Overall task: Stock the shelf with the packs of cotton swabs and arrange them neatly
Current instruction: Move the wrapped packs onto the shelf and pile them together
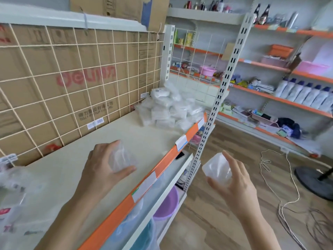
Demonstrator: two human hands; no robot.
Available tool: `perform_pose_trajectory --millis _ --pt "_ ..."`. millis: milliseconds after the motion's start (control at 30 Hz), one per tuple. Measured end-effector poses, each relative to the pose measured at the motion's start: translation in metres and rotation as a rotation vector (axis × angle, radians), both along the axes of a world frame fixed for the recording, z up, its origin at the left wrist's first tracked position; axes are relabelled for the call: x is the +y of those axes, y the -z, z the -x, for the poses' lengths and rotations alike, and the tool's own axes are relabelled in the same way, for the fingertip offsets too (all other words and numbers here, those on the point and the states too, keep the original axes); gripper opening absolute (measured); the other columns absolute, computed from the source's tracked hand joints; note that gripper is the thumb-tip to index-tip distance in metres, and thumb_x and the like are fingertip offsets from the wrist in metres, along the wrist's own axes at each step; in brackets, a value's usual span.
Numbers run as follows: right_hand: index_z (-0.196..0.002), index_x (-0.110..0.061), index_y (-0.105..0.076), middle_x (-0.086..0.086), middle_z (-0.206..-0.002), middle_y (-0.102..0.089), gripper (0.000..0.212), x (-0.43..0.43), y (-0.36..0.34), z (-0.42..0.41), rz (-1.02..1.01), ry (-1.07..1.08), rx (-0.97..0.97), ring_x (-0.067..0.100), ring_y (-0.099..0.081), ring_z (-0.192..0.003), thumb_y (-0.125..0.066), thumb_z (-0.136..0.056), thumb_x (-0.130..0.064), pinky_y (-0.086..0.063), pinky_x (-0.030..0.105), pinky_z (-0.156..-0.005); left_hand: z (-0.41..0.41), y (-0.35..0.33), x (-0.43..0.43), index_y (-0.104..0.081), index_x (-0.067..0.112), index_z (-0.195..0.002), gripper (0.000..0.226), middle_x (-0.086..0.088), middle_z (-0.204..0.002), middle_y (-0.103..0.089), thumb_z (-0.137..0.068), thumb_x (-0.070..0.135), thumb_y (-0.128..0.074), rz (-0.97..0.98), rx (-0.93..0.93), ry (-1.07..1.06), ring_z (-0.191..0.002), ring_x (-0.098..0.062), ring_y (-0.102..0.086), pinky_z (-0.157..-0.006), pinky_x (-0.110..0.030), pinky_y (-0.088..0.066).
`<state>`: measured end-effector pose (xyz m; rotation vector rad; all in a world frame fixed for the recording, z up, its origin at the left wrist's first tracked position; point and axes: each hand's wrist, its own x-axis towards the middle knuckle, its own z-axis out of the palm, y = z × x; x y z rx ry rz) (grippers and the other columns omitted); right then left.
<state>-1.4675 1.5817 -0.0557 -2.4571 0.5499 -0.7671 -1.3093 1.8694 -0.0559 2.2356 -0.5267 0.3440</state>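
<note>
My left hand [103, 165] grips a clear pack of cotton swabs [122, 157] just above the cream shelf [75, 170], near its orange front edge. My right hand [234, 179] holds a second clear pack [217, 167] out in front of the shelf, over the aisle floor. A loose heap of several more swab packs [169, 109] lies at the far right end of the same shelf, against the wire grid back. The packs in my hands are blurred.
A wire grid with cardboard boxes [72, 78] behind it backs the shelf. Plastic bags [19, 195] sit at the shelf's left end. A slotted metal upright [212, 109] stands between my hands. Lower shelf holds a purple basin [167, 204]. Cords [281, 199] and a fan base [315, 179] lie on the floor.
</note>
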Motion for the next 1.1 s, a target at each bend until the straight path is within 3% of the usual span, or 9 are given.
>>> perform_pose_trajectory --millis 67,167,267,633,700,800,900,1000,1100 --pt "-0.136 -0.035 -0.041 -0.02 -0.113 -0.041 0.08 -0.005 0.002 -0.018 -0.004 -0.019 0.004 0.013 -0.051 -0.099 -0.068 -0.065 -0.058 -0.034 0.027 -0.07 -0.015 0.002 -0.012 -0.052 0.029 -0.128 0.076 0.01 -0.112 -0.043 -0.06 0.043 -0.082 -0.006 0.009 -0.009 -0.111 -0.019 -0.045 -0.086 -0.028 -0.035" --pt "-0.137 -0.033 -0.042 -0.02 -0.113 -0.041 0.078 -0.019 0.008 -0.049 -0.016 -0.036 0.03 0.014 -0.051 -0.103 -0.078 -0.069 -0.043 -0.034 0.027 -0.07 -0.037 0.003 -0.03 -0.052 0.028 -0.128 0.084 0.01 -0.112 -0.043 -0.056 0.061 -0.08 -0.014 0.034 -0.002 -0.11 -0.018 -0.044 -0.086 -0.028 -0.034" --pt "-0.136 -0.028 -0.045 -0.016 -0.117 -0.045 0.077 -0.042 0.014 -0.084 0.004 -0.063 0.031 0.014 -0.049 -0.11 -0.079 -0.068 -0.039 -0.034 0.027 -0.07 -0.063 0.006 -0.05 -0.05 0.031 -0.129 0.089 0.009 -0.113 -0.045 -0.053 0.076 -0.057 -0.059 0.017 0.0 -0.106 -0.014 -0.043 -0.087 -0.026 -0.033" --pt "-0.134 -0.026 -0.047 -0.003 -0.136 -0.046 0.074 -0.161 0.003 -0.251 -0.008 -0.269 0.045 0.017 -0.049 -0.118 -0.077 -0.07 -0.047 -0.038 0.028 -0.074 -0.181 -0.003 -0.155 -0.047 0.03 -0.132 0.091 0.013 -0.118 -0.043 -0.054 0.078 -0.051 -0.077 0.041 -0.054 -0.116 -0.009 -0.04 -0.091 -0.022 -0.028" --pt "-0.133 -0.025 -0.049 0.0 -0.134 -0.048 0.077 -0.18 -0.002 -0.279 0.023 -0.32 0.049 0.021 -0.054 -0.114 -0.065 -0.068 -0.062 -0.04 0.028 -0.073 -0.2 -0.006 -0.178 -0.048 0.027 -0.133 0.09 0.012 -0.123 -0.044 -0.058 0.076 -0.052 -0.072 0.024 -0.049 -0.119 -0.01 -0.041 -0.095 -0.022 -0.029" --pt "-0.133 -0.024 -0.049 0.002 -0.131 -0.049 0.08 -0.202 -0.006 -0.322 0.032 -0.385 0.038 0.023 -0.05 -0.119 -0.052 -0.066 -0.067 -0.041 0.028 -0.083 -0.226 -0.009 -0.217 -0.049 0.022 -0.134 0.088 0.004 -0.129 -0.047 -0.063 0.075 -0.051 -0.086 -0.022 -0.033 -0.121 -0.013 -0.04 -0.1 -0.03 -0.032" --pt "-0.135 -0.025 -0.046 0.004 -0.138 -0.044 0.076 -0.215 -0.01 -0.358 0.047 -0.459 0.044 0.019 -0.039 -0.13 -0.064 -0.07 -0.062 -0.037 0.027 -0.091 -0.247 -0.008 -0.255 -0.048 0.019 -0.136 0.095 -0.003 -0.132 -0.047 -0.066 0.083 -0.043 -0.141 -0.065 0.02 -0.123 -0.01 -0.031 -0.101 -0.031 -0.029" --pt "-0.138 -0.027 -0.042 0.003 -0.148 -0.034 0.072 -0.223 -0.009 -0.39 0.066 -0.51 0.093 0.019 -0.033 -0.135 -0.073 -0.075 -0.044 -0.035 0.026 -0.095 -0.268 0.0 -0.277 -0.04 0.025 -0.141 0.105 0.001 -0.143 -0.037 -0.061 0.092 -0.028 -0.213 -0.024 0.054 -0.133 -0.011 -0.026 -0.107 -0.026 -0.02" --pt "-0.138 -0.034 -0.042 -0.001 -0.154 -0.024 0.064 -0.228 -0.006 -0.422 0.073 -0.578 0.15 0.013 -0.025 -0.14 -0.069 -0.08 -0.043 -0.03 0.023 -0.102 -0.281 0.006 -0.289 -0.018 0.047 -0.14 0.095 0.022 -0.149 -0.01 -0.058 0.095 -0.02 -0.251 0.042 0.089 -0.14 0.002 -0.007 -0.111 -0.017 -0.009"
